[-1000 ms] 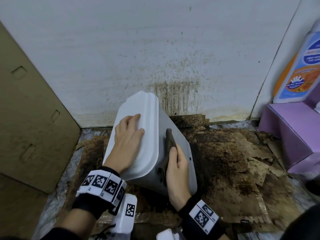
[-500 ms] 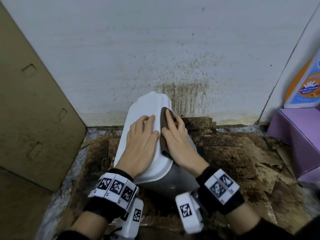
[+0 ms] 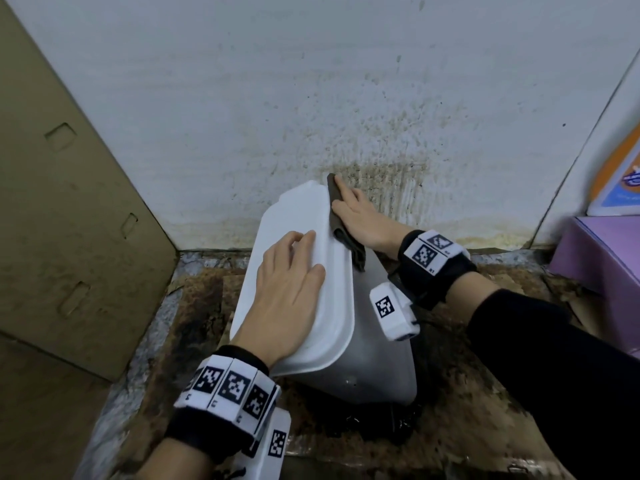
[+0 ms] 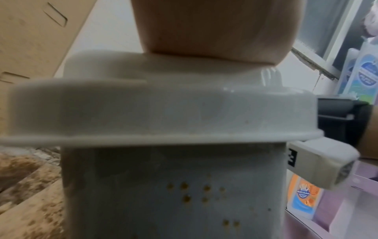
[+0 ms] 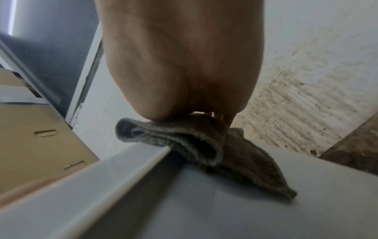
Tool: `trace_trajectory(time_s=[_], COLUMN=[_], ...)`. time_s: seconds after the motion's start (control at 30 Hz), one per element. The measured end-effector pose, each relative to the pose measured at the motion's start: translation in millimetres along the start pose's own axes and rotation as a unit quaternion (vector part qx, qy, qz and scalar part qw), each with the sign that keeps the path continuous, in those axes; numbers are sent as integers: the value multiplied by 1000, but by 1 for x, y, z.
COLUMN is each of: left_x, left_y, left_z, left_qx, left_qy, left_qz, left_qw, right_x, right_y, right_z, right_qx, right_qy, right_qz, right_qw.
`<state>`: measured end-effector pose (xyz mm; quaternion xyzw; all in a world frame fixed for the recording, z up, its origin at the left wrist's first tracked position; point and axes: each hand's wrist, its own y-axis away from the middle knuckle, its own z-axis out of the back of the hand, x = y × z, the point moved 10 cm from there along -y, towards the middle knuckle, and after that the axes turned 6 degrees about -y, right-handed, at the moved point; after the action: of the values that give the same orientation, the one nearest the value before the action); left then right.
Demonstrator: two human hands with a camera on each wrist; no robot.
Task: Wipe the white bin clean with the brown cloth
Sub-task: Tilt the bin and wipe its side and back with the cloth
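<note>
1. The white bin (image 3: 363, 341) stands on stained cardboard (image 3: 467, 393) against the spattered wall (image 3: 311, 98), its lid's long axis running away from the person.
2. The brown cloth (image 3: 337, 216) lies on the lid's far right edge, under the flat-fingered right hand (image 3: 360, 216).
3. The left hand (image 3: 287, 292) lies spread flat on the lid, steadying it.
4. A cardboard box (image 3: 69, 202) stands left of the bin, a purple box (image 3: 602, 258) right; neither blocks the stroke.

Cloth (image 3: 341, 216) on bin (image 3: 374, 341), box (image 3: 69, 202) leftward

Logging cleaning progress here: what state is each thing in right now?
Bin: tilted, lid shut, brown spots on its front.
Cloth: bunched, pressed on the lid edge.
Left hand: flat on the lid.
Right hand: pressing the cloth.
Wall: stained.
</note>
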<state>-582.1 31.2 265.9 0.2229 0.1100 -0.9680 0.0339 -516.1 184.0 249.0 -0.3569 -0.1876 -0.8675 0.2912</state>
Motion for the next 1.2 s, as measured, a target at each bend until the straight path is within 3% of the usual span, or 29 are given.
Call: trace_trajectory(time_s=[0.23,0.37,0.53,0.8,0.9,1.0,1.1,1.2], left_x=[-15,-12,-15,-71,-88,-98,-82,-66], left_y=[-1,-1,-1,-7,-10,-10,-5,-1], left_z=[-7,-10,-6,-20,-29,-24,-8,0], left_qx=[11,13,-4,-1,2,-59,-175,-205], left_qy=[-33,-55,-27,-81,-37,100,267,351], left_qz=[-21,-24,-16,-27,-17,-14,36,81], left_qw=[999,998,1000,996,999,993,947,910], right_x=[12,19,11,-20,-40,-55,-67,-77], right_y=[73,119,147,173,182,193,201,205], right_z=[-18,-37,-58,-26,-13,-4,7,12], right_qx=[-53,-108,-135,-204,-227,-238,-254,-262], right_qy=[-40,-194,-232,-329,-350,-360,-363,-364], right_qz=[24,33,21,-32,-43,-49,-55,-65], right_qw=[998,975,963,921,908,901,895,891])
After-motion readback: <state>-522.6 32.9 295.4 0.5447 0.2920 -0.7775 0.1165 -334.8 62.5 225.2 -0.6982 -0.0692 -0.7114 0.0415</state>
